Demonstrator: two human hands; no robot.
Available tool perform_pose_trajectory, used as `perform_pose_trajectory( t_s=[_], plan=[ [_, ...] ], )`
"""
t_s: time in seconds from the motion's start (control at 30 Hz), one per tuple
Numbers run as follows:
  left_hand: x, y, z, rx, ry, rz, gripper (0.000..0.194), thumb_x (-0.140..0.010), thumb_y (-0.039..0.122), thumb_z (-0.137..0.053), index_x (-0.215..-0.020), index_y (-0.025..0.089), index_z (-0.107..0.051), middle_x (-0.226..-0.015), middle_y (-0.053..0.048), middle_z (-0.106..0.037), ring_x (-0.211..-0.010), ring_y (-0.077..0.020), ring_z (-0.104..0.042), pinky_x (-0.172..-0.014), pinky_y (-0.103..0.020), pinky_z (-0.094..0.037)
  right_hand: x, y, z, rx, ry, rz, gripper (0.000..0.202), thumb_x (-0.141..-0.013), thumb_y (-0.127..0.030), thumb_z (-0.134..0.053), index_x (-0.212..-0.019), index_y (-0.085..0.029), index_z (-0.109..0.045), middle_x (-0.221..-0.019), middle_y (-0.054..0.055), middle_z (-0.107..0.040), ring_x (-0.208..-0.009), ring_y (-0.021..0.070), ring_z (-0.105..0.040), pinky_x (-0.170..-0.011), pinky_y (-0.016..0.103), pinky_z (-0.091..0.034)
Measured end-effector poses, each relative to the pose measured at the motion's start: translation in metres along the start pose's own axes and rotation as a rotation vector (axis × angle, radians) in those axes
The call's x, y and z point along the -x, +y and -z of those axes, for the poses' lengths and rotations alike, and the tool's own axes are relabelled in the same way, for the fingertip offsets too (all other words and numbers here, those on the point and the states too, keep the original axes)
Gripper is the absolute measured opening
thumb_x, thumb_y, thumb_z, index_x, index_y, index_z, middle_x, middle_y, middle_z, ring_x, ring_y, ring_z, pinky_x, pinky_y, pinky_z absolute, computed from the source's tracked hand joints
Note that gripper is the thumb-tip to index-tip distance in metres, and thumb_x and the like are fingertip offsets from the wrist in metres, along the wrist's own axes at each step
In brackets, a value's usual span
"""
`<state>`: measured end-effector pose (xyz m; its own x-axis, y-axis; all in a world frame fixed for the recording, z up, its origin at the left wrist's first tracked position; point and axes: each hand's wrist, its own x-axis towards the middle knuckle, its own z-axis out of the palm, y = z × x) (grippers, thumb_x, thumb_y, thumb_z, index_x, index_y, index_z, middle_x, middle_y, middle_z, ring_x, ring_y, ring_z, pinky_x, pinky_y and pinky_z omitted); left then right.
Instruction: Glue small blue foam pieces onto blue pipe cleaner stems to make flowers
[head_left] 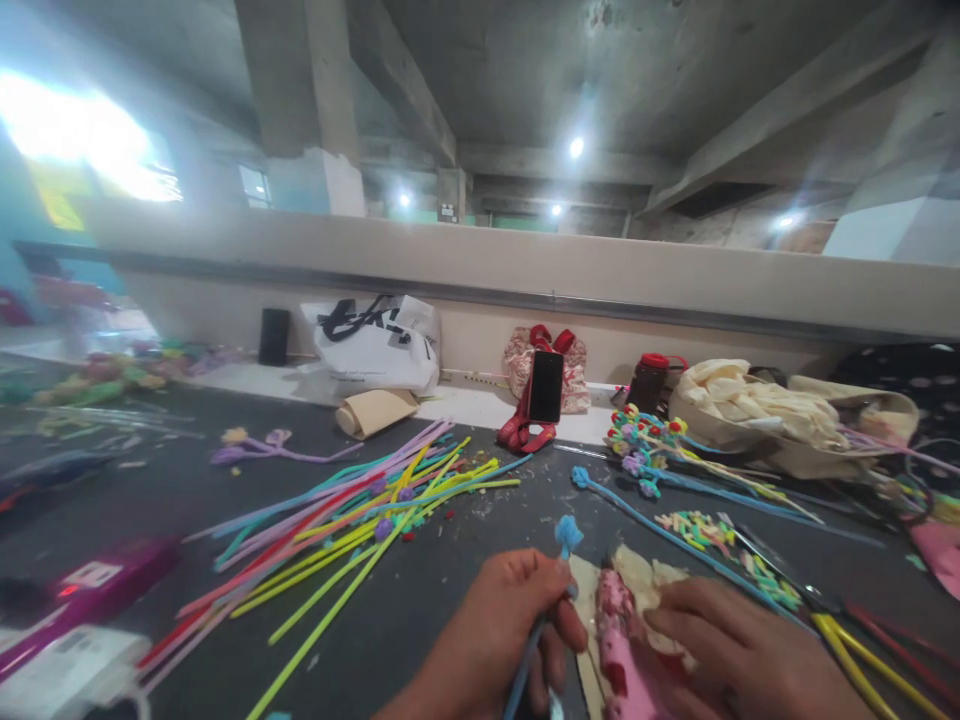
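My left hand (517, 620) is closed, pinching a blue pipe cleaner (527, 660) just below its fluffy blue knotted end (568, 533). The stem runs down through the fingers. Right beside it, a pink patterned hot glue gun (616, 640) points its dark nozzle away from me, over a beige scrap of card (589, 600). My right hand (739, 635) is curled against the gun's right side, slightly blurred, its thumb mostly hidden. Another blue pipe cleaner (652, 525) with a knotted tip lies just beyond.
Left lies a heap of coloured pipe cleaners (352, 530). Yellow-handled pliers (832, 620) and small cut pieces (701, 530) are at right, with finished pipe-cleaner flowers (641, 445) behind. A phone (545, 386), white bag (379, 345) and dark bottle (649, 385) line the back.
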<state>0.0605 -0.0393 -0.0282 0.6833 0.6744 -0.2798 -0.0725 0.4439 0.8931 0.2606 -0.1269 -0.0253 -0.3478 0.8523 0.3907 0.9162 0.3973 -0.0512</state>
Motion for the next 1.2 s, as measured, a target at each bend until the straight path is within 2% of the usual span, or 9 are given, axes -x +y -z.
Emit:
perform_pose_trajectory(
  t_s=[0.13,0.27,0.37,0.57,0.63,0.73,0.8,0.93,1.2],
  plan=[
    [0.000,-0.004,-0.002,0.047,-0.071,0.012,0.035,-0.074,0.044,-0.049,-0.058,0.013,-0.052,-0.040,0.003,-0.050,-0.024,-0.0030,-0.036,-0.023,-0.012,-0.022,-0.028,-0.025,0.010,-0.159,0.045,0.016,0.010,-0.081,-0.017,-0.047,-0.082,-0.018,-0.057,-0.071,0.003,-0.062,-0.060,0.0116,-0.059,-0.053,0.019,-0.044],
    [-0.003,-0.007,0.000,0.042,-0.110,-0.025,0.040,-0.072,0.049,-0.051,-0.056,0.013,-0.053,-0.037,0.003,-0.048,-0.024,-0.0031,-0.037,-0.024,-0.012,-0.023,-0.046,-0.035,-0.004,-0.208,0.090,0.020,0.006,-0.079,-0.016,-0.050,-0.081,-0.018,-0.056,-0.064,-0.001,-0.058,-0.054,0.0096,-0.055,-0.049,0.018,-0.039],
    [-0.004,-0.010,0.001,0.041,-0.131,-0.062,0.043,-0.071,0.052,-0.050,-0.053,0.012,-0.053,-0.034,0.003,-0.046,-0.023,-0.0031,-0.036,-0.024,-0.012,-0.022,-0.049,-0.034,-0.013,-0.184,0.116,0.043,0.007,-0.081,-0.017,-0.050,-0.080,-0.020,-0.056,-0.063,-0.002,-0.058,-0.053,0.0091,-0.053,-0.050,0.019,-0.037],
    [-0.002,-0.007,-0.002,-0.010,-0.082,-0.017,0.044,-0.074,0.052,-0.044,-0.055,0.013,-0.053,-0.032,0.003,-0.047,-0.021,-0.0033,-0.034,-0.024,-0.012,-0.022,-0.048,-0.029,-0.017,-0.063,0.154,0.153,0.014,-0.084,-0.015,-0.042,-0.079,-0.019,-0.054,-0.065,-0.001,-0.059,-0.057,0.0125,-0.054,-0.050,0.023,-0.035],
    [0.000,-0.002,-0.005,-0.026,-0.051,0.007,0.040,-0.074,0.047,-0.045,-0.055,0.013,-0.051,-0.033,0.003,-0.048,-0.022,-0.0035,-0.035,-0.024,-0.012,-0.022,-0.048,-0.026,-0.015,-0.117,0.157,0.110,0.013,-0.085,-0.016,-0.042,-0.078,-0.019,-0.052,-0.064,-0.001,-0.057,-0.055,0.0116,-0.053,-0.049,0.022,-0.034],
    [0.002,0.004,-0.006,-0.078,0.004,0.057,0.025,-0.072,0.036,-0.048,-0.057,0.015,-0.048,-0.042,0.003,-0.054,-0.023,-0.0045,-0.038,-0.022,-0.013,-0.021,-0.046,-0.019,-0.007,-0.250,0.122,-0.033,0.012,-0.084,-0.015,-0.043,-0.077,-0.020,-0.050,-0.064,-0.002,-0.055,-0.056,0.0100,-0.052,-0.051,0.020,-0.036],
    [0.002,0.004,-0.006,-0.159,0.002,0.092,0.020,-0.070,0.033,-0.046,-0.061,0.016,-0.049,-0.044,0.002,-0.056,-0.023,-0.0054,-0.039,-0.022,-0.013,-0.021,-0.045,-0.015,-0.001,-0.314,0.093,-0.085,0.012,-0.085,-0.013,-0.042,-0.078,-0.020,-0.049,-0.067,-0.002,-0.055,-0.059,0.0100,-0.052,-0.055,0.021,-0.037],
    [0.001,-0.002,-0.003,-0.336,-0.067,0.129,0.022,-0.069,0.031,-0.042,-0.056,0.015,-0.052,-0.039,0.003,-0.052,-0.022,-0.0052,-0.034,-0.022,-0.014,-0.021,-0.043,-0.010,0.006,-0.384,0.071,-0.059,0.011,-0.084,-0.014,-0.043,-0.078,-0.020,-0.050,-0.073,0.000,-0.057,-0.067,0.0115,-0.053,-0.060,0.023,-0.038],
    [0.003,0.000,-0.005,-0.480,-0.055,0.143,0.020,-0.066,0.025,-0.039,-0.056,0.016,-0.054,-0.032,0.006,-0.044,-0.020,-0.0060,-0.030,-0.021,-0.015,-0.017,-0.043,-0.008,-0.003,-0.433,0.075,0.064,0.008,-0.082,-0.013,-0.049,-0.081,-0.019,-0.053,-0.083,0.002,-0.056,-0.078,0.0124,-0.053,-0.067,0.024,-0.040]
  ],
)
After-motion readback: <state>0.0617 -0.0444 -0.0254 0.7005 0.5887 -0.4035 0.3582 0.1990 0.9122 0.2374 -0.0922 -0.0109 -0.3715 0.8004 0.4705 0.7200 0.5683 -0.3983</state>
